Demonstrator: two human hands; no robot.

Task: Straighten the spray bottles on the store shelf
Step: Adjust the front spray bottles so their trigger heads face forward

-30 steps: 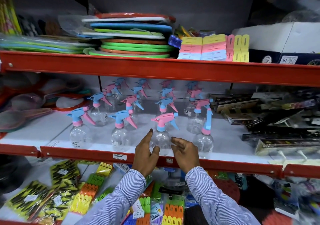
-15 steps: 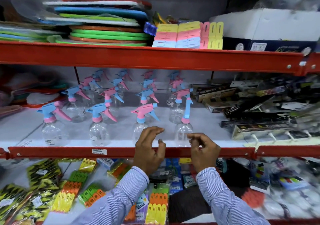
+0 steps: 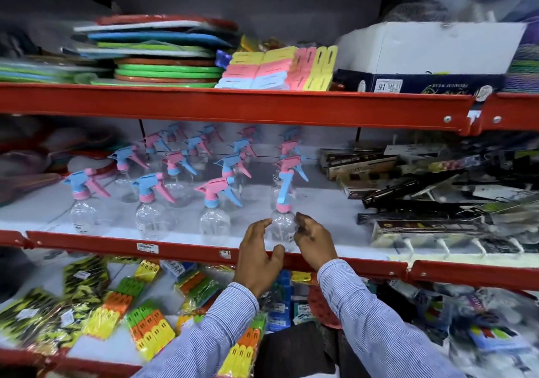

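hands shifted right to the front-right spray bottle (image 3: 281,226)
left hand (image 3: 259,256) and right hand (image 3: 315,240) cup it, contact unclear; neighbour bottle (image 3: 214,226) looks done.

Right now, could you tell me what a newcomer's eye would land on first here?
Probably the two hands, left hand and right hand, cupped around the clear spray bottle at the front of the middle shelf. Next, the rows of pink-and-blue spray bottles behind it, and the stacked colourful mats above.
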